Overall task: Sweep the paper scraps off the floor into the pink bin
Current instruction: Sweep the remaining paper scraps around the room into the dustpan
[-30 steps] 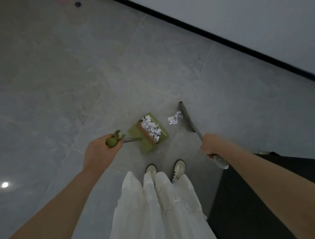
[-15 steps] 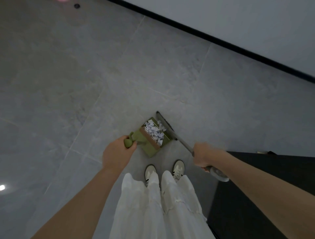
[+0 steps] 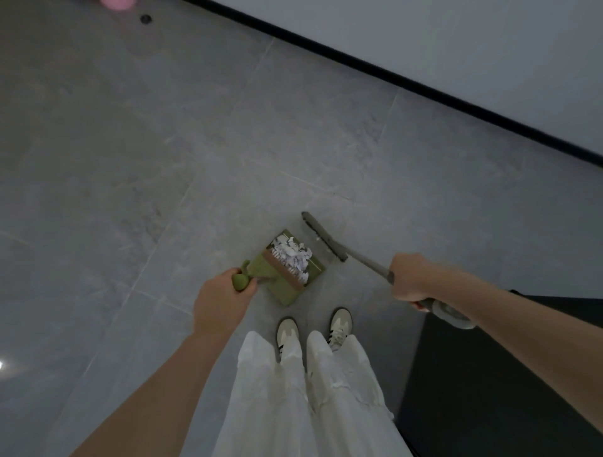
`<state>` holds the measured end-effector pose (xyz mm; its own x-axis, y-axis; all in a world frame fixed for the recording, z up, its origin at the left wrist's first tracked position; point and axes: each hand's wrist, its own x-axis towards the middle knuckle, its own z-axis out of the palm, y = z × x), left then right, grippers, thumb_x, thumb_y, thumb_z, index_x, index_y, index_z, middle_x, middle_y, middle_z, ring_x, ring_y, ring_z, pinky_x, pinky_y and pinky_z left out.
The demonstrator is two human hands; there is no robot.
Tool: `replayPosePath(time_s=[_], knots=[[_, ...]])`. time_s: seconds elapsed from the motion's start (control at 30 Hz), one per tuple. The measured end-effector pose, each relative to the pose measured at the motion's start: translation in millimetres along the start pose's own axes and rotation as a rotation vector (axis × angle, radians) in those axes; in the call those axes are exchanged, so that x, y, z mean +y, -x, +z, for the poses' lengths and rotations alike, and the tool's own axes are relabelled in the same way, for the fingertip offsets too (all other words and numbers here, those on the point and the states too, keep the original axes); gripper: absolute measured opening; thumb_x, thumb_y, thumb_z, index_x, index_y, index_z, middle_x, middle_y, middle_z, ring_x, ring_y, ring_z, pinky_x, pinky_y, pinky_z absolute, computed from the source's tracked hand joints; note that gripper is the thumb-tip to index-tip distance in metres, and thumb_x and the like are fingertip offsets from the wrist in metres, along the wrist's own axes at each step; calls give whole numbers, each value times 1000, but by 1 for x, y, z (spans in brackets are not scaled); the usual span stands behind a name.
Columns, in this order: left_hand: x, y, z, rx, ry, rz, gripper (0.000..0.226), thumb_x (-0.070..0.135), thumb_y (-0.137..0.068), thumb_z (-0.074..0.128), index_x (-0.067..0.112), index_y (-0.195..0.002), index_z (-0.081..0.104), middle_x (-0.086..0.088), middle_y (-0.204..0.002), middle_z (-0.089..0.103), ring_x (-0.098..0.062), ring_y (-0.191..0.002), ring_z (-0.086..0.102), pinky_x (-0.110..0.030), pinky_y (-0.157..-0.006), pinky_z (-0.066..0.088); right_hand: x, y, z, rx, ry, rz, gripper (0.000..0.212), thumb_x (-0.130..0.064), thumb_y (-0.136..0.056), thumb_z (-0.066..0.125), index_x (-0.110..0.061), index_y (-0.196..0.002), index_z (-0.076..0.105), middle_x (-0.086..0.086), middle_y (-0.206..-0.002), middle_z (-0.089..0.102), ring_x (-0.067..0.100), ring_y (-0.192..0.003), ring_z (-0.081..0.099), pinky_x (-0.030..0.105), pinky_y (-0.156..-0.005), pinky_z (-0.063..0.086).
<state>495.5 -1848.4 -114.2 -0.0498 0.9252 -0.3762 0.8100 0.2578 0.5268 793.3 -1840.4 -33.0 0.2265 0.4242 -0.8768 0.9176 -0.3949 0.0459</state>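
Observation:
A green dustpan (image 3: pixel 283 287) sits low over the grey floor just ahead of my feet, with a heap of white paper scraps (image 3: pixel 292 252) inside it. My left hand (image 3: pixel 225 301) grips the dustpan's green handle. A grey broom (image 3: pixel 326 239) angles down to the right of the dustpan, its head a short gap away from the pan's mouth. My right hand (image 3: pixel 412 279) holds the broom's grey handle. The pink bin (image 3: pixel 117 4) shows only as a sliver at the top left edge, far ahead.
A white wall with a black baseboard (image 3: pixel 424 88) runs diagonally across the top right. A dark mat or furniture piece (image 3: pixel 489 391) lies at the right of my legs. A small black round object (image 3: pixel 146 18) lies on the floor near the bin.
The broom pushed the loose scraps leftward into the dustpan, then drew back a little to the right. My left hand moved the dustpan right and closer to my feet.

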Motion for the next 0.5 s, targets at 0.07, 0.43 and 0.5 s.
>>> replayPosePath(time_s=[0.07,0.43,0.5], knots=[[-3,3,0,-2,3,-19,19,35,-84,65,21,-71,60,1,-55,52,-25,-56,54,-29,-49,37,0,-9,-2,11,-21,24,5,-3,-92,49,0,-95,52,11,-56,58,12,-28,50,19,-34,40],[-3,-3,4,-112,145,-117,12,32,-81,66,21,-77,65,-6,-54,61,-26,-50,62,-41,-52,56,-11,-30,15,-25,-114,37,18,-10,-95,51,4,-105,58,16,-77,67,21,-56,60,29,-55,53],[-2,-4,3,-123,156,-128,12,33,-81,65,21,-79,66,-7,-54,62,-25,-47,62,-42,-52,56,-16,-29,20,-46,-125,15,20,-9,-94,51,4,-106,60,18,-82,70,23,-58,61,31,-57,54]])
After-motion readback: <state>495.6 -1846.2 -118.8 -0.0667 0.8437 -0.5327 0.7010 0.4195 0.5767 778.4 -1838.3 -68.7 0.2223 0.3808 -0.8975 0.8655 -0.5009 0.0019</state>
